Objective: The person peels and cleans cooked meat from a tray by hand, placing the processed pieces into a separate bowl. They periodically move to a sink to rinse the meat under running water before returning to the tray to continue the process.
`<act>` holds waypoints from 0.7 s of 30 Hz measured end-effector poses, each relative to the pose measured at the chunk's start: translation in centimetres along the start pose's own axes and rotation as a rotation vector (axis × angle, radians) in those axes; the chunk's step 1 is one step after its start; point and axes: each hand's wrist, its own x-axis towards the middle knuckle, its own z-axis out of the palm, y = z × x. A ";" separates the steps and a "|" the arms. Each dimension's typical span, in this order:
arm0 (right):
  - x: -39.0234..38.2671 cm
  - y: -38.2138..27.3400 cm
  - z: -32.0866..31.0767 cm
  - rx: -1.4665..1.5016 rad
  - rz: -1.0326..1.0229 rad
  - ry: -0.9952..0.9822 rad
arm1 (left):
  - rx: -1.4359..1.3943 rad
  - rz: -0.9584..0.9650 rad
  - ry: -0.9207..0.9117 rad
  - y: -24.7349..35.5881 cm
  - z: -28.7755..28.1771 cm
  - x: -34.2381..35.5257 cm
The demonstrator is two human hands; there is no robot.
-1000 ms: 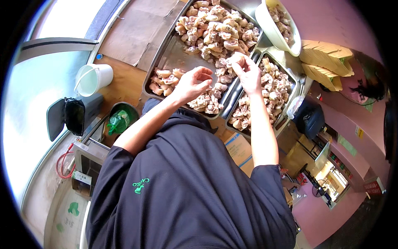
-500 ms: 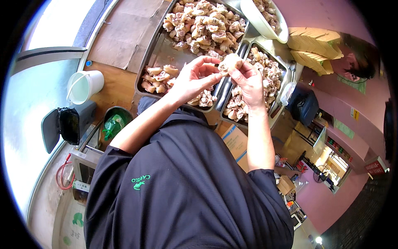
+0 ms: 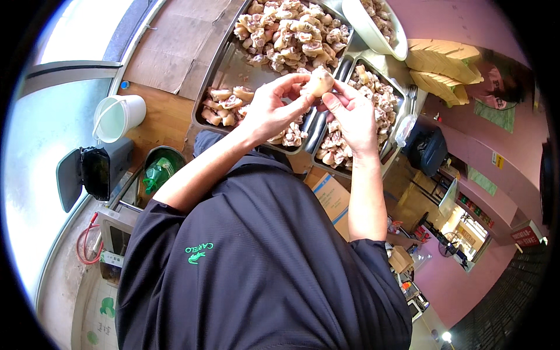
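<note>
A pale, skin-on meat piece (image 3: pixel 319 83), which looks like cut pig's trotter, is held up between both hands. My left hand (image 3: pixel 273 111) pinches it from the left with thumb and fingers. From the right, the thumb and fingers of my right hand (image 3: pixel 354 119) close on it. Below the hands lies a wide metal tray (image 3: pixel 233 74) with a big heap of similar pieces (image 3: pixel 291 35) at its far end. Smaller groups of pieces (image 3: pixel 226 108) lie at its near side. A narrower metal tray (image 3: pixel 401 98) to the right is filled with smaller chunks (image 3: pixel 373 96).
A white basin (image 3: pixel 373 30) of meat stands at the far right. Tongs (image 3: pixel 412 96) and a clear plastic bag (image 3: pixel 405 131) lie beside the narrow tray. Cardboard (image 3: pixel 175 44) covers the table's left. A white bucket (image 3: pixel 120 118) and a lidded bin (image 3: pixel 99 172) stand further left.
The meat piece has been turned in my fingers and raised a little, so its rounded, smooth side now shows. My right fingers have shifted their hold. Both hands stay over the trays.
</note>
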 end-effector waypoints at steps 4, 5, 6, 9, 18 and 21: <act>-0.1 0.0 -0.2 0.020 -0.003 0.000 | -0.073 -0.035 -0.039 0.4 -0.1 0.0; -0.2 0.0 -0.2 0.024 -0.005 0.001 | -0.095 -0.043 -0.046 0.4 -0.1 0.0; -0.3 -0.1 -0.1 0.036 0.000 0.004 | -0.097 -0.039 -0.051 0.4 -0.1 0.0; -0.6 -0.5 0.3 0.071 0.011 0.022 | -0.100 -0.037 -0.072 0.4 -0.2 0.0; -0.5 0.8 0.5 0.190 -0.043 0.017 | 0.060 0.029 -0.079 -0.3 0.1 0.2; 1.1 4.6 -1.2 0.329 0.139 -0.059 | 0.151 -0.043 -0.053 -1.4 0.3 0.1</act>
